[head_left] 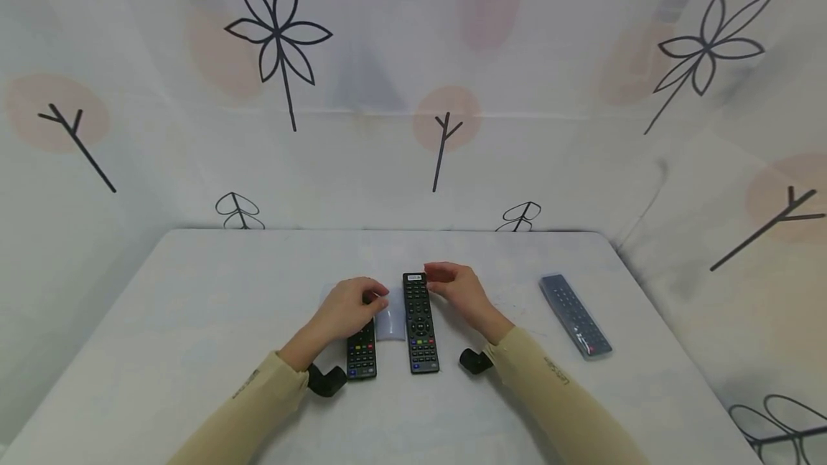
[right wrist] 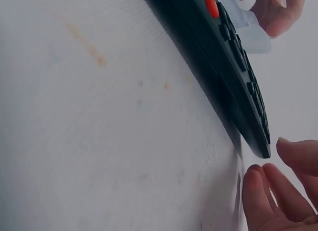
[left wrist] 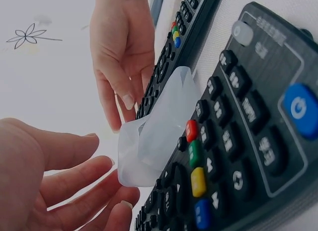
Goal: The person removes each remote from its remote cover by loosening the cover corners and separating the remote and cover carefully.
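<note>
Two black remote controls lie nearly parallel on the table, the left remote [head_left: 361, 351] partly hidden under my left hand [head_left: 351, 307] and the middle remote [head_left: 421, 329] fully in sight. Between them sits a translucent plastic sleeve [left wrist: 161, 126], rumpled at its near end. In the left wrist view my left fingers [left wrist: 74, 184] are loosely bent and apart beside the sleeve, gripping nothing. My right hand [head_left: 460, 291] is at the far end of the middle remote. Seen from the right wrist, its thumb and fingers [right wrist: 278, 191] are parted just off the remote's tip; contact cannot be made out.
Farther right on the white table [head_left: 194, 321] lies another remote in a bluish translucent cover [head_left: 575, 316], set at a slant. A patterned white cloth [head_left: 375, 163] hangs behind the table's far edge. Black wrist cameras [head_left: 326, 381] sit below both hands.
</note>
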`<state>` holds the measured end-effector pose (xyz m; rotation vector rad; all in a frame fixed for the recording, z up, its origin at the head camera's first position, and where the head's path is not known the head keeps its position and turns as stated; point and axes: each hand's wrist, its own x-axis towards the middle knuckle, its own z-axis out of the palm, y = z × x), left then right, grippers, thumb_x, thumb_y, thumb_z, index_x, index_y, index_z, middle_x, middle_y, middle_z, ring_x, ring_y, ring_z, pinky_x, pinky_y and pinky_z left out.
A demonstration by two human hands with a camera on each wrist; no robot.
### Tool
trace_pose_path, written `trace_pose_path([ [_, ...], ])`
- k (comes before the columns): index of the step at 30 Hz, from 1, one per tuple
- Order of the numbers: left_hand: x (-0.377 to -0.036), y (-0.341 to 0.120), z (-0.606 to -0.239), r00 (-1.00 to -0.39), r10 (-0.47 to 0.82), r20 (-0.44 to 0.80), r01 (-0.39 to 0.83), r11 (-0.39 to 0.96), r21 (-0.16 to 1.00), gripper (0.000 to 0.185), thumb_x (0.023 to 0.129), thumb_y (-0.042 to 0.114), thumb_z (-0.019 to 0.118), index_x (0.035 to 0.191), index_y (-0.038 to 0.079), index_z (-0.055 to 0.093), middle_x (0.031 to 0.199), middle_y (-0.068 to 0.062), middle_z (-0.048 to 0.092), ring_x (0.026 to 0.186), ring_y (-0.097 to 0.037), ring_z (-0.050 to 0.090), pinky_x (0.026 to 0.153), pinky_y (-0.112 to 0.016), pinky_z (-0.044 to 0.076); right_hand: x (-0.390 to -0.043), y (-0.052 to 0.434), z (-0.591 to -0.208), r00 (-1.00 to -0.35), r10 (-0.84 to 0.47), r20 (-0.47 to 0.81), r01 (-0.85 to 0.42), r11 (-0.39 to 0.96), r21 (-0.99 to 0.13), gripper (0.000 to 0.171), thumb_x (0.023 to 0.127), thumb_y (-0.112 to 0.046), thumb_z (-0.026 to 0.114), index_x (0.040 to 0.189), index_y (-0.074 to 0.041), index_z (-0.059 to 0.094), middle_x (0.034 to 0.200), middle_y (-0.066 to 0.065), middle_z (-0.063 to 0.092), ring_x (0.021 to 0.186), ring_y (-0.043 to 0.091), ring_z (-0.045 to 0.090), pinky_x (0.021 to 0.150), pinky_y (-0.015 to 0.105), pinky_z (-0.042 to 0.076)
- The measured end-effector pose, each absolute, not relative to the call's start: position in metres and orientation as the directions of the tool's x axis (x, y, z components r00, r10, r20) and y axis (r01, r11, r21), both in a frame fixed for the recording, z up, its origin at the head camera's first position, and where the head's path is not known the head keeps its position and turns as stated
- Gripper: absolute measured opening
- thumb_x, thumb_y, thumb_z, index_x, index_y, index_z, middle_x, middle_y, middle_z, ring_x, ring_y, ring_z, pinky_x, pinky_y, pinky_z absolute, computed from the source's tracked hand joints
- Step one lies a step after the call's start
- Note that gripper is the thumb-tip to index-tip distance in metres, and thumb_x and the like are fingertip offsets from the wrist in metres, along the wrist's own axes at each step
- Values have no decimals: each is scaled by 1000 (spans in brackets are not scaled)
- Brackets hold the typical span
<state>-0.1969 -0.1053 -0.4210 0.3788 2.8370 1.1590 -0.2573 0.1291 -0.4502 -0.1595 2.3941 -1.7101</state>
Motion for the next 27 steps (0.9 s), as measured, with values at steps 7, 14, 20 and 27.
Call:
trace_pose_path([
  [7, -196, -106, -421, -967, 250, 42, 208, 687, 696, 19, 95, 19, 69, 111, 10, 73, 98, 3, 68, 87, -12, 60, 80, -39, 50, -253, 147, -445, -978, -186, -93, 27, 331, -943, 41, 92, -2, 68, 132, -8, 63, 128, 7, 66, 120, 24, 60, 101, 41, 46],
  [14, -196, -106, -421, -966, 256, 45, 214, 685, 696, 19, 95, 18, 68, 111, 9, 73, 97, 3, 68, 88, -12, 61, 80, -38, 50, -243, 176, -438, -985, -158, -63, 7, 335, -942, 39, 95, -2, 63, 134, -6, 61, 131, 11, 64, 123, 26, 58, 102, 43, 46],
  [20, -195, -106, -419, -963, 266, 51, 226, 685, 693, 20, 95, 19, 68, 112, 9, 72, 97, 3, 68, 89, -15, 62, 81, -40, 50, -231, 211, -432, -991, -131, -41, -8, 353, -936, 38, 97, -4, 62, 135, -6, 60, 132, 12, 63, 125, 26, 57, 101, 36, 46],
  [27, -195, -108, -420, -963, 263, 53, 228, 695, 682, 20, 95, 20, 67, 112, 10, 73, 97, 4, 68, 89, -14, 61, 82, -39, 49, -215, 256, -423, -995, -103, 0, -39, 371, -928, 39, 98, -7, 62, 137, -2, 57, 134, 17, 61, 124, 24, 57, 90, 15, 46],
])
